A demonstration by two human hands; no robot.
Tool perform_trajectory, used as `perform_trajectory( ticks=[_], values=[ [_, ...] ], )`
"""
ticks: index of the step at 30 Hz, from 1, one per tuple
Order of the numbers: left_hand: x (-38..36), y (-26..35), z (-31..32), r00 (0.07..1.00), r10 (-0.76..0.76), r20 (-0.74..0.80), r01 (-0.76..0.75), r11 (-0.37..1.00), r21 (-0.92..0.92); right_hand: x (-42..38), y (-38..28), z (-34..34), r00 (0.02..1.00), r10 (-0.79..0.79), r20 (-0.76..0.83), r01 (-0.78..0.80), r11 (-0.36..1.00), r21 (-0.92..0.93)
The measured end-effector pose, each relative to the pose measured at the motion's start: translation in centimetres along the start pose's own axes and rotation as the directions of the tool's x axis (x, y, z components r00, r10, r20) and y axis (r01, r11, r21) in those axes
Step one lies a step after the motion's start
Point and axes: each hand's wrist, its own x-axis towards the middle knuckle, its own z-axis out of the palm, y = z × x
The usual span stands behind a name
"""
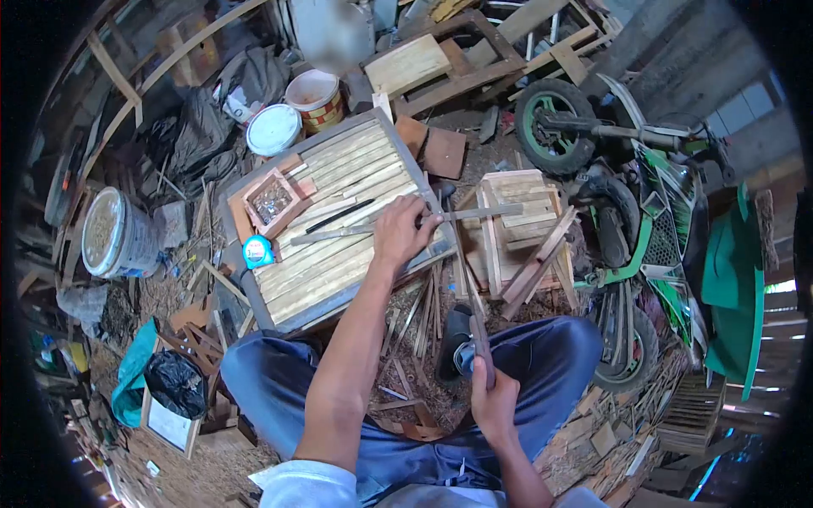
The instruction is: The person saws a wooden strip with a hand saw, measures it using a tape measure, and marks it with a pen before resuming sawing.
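Your left hand is closed around a long thin bamboo strip, pinning it flat across the slatted wooden panel, one end reaching out toward the small wooden stool. Your right hand is clenched on the handle of a long knife, its blade rising up to meet the strip just beside your left fingers. A small tray of nails and a blue tape measure sit on the panel's left part
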Motion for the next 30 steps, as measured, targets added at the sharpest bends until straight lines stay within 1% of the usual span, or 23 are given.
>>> perform_trajectory(
  ticks=[2,4,6,7,8,11,12,13,14,15,18,19,20,21,22,23,26,27,29,30],
  values=[
    [-0.3,0.0,-0.3,1.000,-0.014,-0.010,0.014,1.000,0.007,0.6,-0.9,0.9,0.999,-0.030,-0.025,0.031,0.999,0.022],
    [-0.2,0.4,0.0,1.000,-0.001,-0.018,0.001,1.000,0.009,5.4,-1.5,3.5,0.991,-0.115,-0.062,0.116,0.993,0.016],
    [0.1,0.0,0.4,0.999,0.024,-0.029,-0.023,1.000,0.016,11.2,-3.3,5.3,0.991,-0.133,0.000,0.133,0.991,0.033],
    [0.2,-0.2,0.4,0.998,0.044,-0.039,-0.043,0.998,0.037,12.7,-4.7,5.7,0.988,-0.155,-0.023,0.155,0.988,0.015],
    [0.1,-0.1,0.3,0.999,0.042,-0.008,-0.042,0.998,0.047,13.3,-5.3,6.0,0.983,-0.179,-0.044,0.179,0.984,-0.001],
    [0.4,0.0,-0.1,0.998,0.004,0.059,-0.008,0.998,0.062,9.9,-2.6,4.4,0.993,-0.115,-0.030,0.116,0.992,0.050],
    [0.7,0.1,-0.2,0.999,0.023,0.036,-0.024,0.999,0.040,7.2,-1.7,3.1,0.977,-0.203,-0.068,0.205,0.978,0.029],
    [0.5,0.3,-0.2,0.999,0.031,0.011,-0.031,0.999,0.021,4.6,-1.2,1.5,0.997,-0.076,0.015,0.077,0.996,-0.053],
    [0.2,0.1,-0.3,0.999,0.034,-0.007,-0.034,0.999,0.005,2.2,-0.7,0.7,0.999,-0.034,-0.010,0.034,0.999,-0.002],
    [0.3,-0.4,-0.5,0.999,0.024,-0.026,-0.023,0.999,0.024,0.7,-0.7,-0.2,1.000,0.004,0.020,-0.003,1.000,-0.017],
    [0.1,-0.3,0.1,0.999,0.034,-0.020,-0.033,0.998,0.053,2.1,-0.8,1.0,0.999,0.005,0.042,-0.002,0.998,-0.066],
    [0.1,-0.3,0.4,0.996,0.060,-0.064,-0.057,0.997,0.047,4.5,-1.3,2.4,0.994,-0.101,-0.044,0.099,0.994,-0.049],
    [0.1,0.1,0.5,0.998,0.044,-0.048,-0.043,0.998,0.038,7.1,-1.6,3.5,0.989,-0.142,-0.043,0.140,0.990,-0.031],
    [0.2,0.2,0.4,0.999,0.033,-0.034,-0.032,0.999,0.037,9.4,-2.7,4.6,0.990,-0.125,-0.069,0.126,0.992,0.015],
    [0.3,0.3,0.1,1.000,0.017,-0.021,-0.016,0.999,0.038,11.6,-3.6,5.3,0.988,-0.145,-0.044,0.146,0.989,0.016],
    [0.4,0.0,0.3,1.000,0.020,0.004,-0.021,0.998,0.059,13.0,-3.9,6.2,0.971,-0.218,-0.094,0.220,0.975,0.018],
    [0.4,0.0,0.0,0.997,0.038,0.062,-0.040,0.999,0.032,10.1,-4.4,3.8,0.995,-0.096,-0.001,0.096,0.994,0.047],
    [0.1,0.5,-0.1,0.999,0.030,0.034,-0.031,0.999,0.039,8.5,-2.9,3.5,0.994,-0.102,-0.039,0.104,0.993,0.054],
    [0.2,0.1,0.3,0.999,0.035,0.005,-0.035,0.999,0.006,4.0,-1.3,0.9,0.992,-0.128,-0.014,0.128,0.991,-0.026],
    [0.2,0.0,0.2,0.999,0.044,0.005,-0.045,0.999,0.005,1.9,-0.7,-0.2,0.998,-0.025,0.057,0.028,0.998,-0.054]
  ],
)
